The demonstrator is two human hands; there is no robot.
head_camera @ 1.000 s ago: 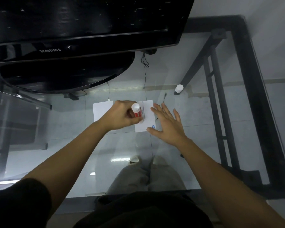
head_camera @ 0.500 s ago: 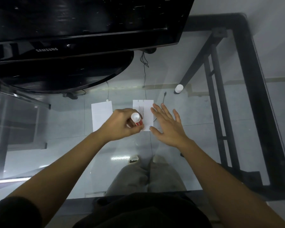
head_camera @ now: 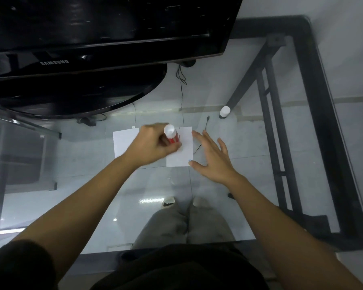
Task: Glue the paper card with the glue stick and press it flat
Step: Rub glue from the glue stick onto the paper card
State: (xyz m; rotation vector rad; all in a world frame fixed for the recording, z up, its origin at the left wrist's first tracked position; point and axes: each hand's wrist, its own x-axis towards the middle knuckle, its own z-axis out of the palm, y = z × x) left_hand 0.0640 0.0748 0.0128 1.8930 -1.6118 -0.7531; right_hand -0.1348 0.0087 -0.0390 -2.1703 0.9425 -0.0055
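Note:
Two white paper cards lie on the glass table. My left hand grips a red and white glue stick, tip down on the right card. The left card shows partly behind that hand. My right hand lies flat with fingers spread at the right card's right edge, thumb at its lower right corner. The white glue cap stands apart at the back right.
A black monitor on a round base fills the back left. The glass table has a black frame along its right side. A thin black cable lies just behind my right hand.
My left hand has slid the glue stick back up the right card, from its lower edge toward the top. My right hand has stayed beside the card.

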